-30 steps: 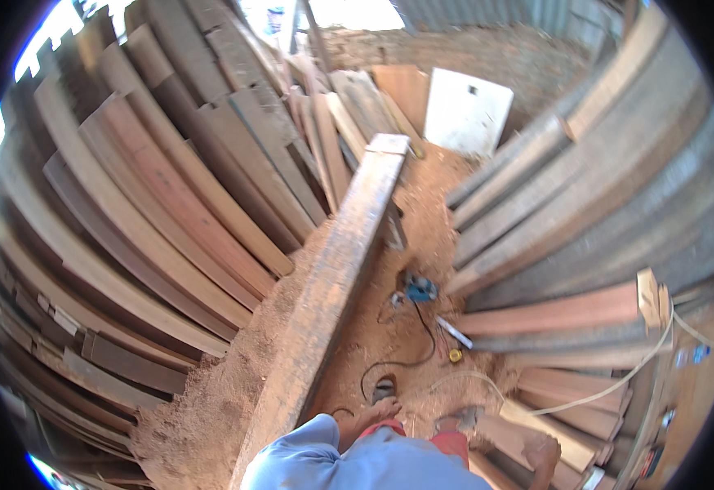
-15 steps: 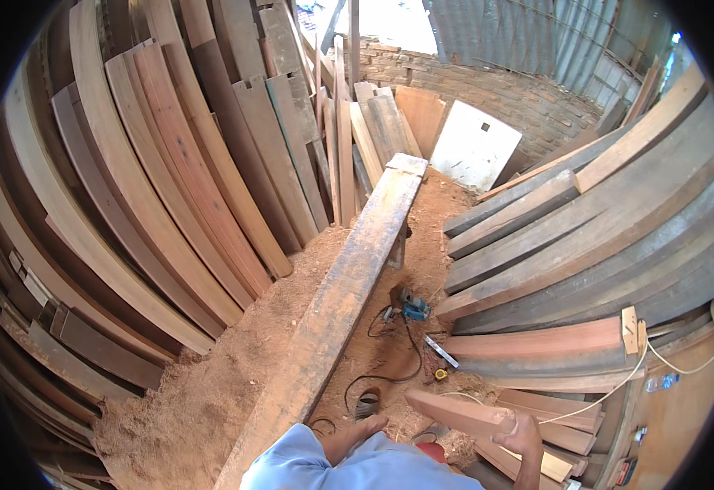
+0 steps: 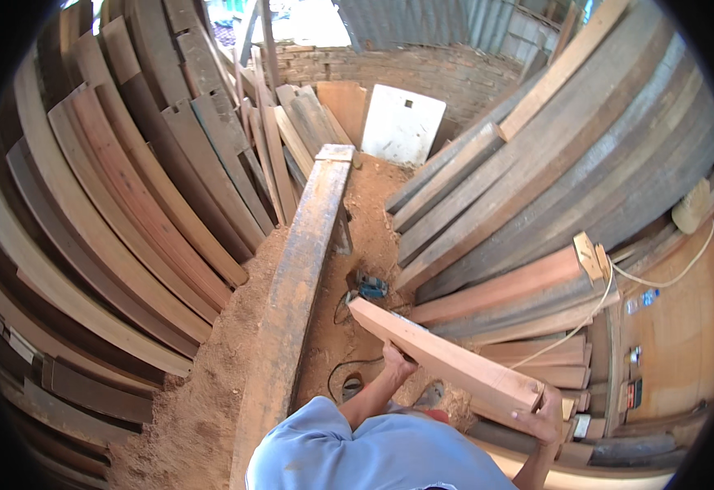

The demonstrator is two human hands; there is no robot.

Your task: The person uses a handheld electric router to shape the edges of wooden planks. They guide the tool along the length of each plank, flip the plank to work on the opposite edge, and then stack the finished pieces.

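Note:
A thick reddish-brown wooden beam [image 3: 447,358] is held up slantwise in front of my body, its far end pointing up and left. My right hand [image 3: 543,416] is wrapped around the near end of it. Under the beam, nearer the far end, my left hand [image 3: 398,360] supports it; part of the fingers is hidden behind the wood. To the left of both hands runs a long worn plank bench [image 3: 301,253]. A blue power tool [image 3: 371,286] lies on the ground just past the beam's far end.
Tall boards [image 3: 120,196] lean in rows on the left. Heavy stacked beams [image 3: 528,155] fill the right side. A white panel [image 3: 403,124] stands by the brick wall [image 3: 463,77]. Sawdust [image 3: 202,408] covers the ground, and a pale cord [image 3: 573,333] crosses the shorter timbers.
The beam has been lifted and now reaches farther forward. My left hand has come up from beside my body to its underside. The view has turned to the right.

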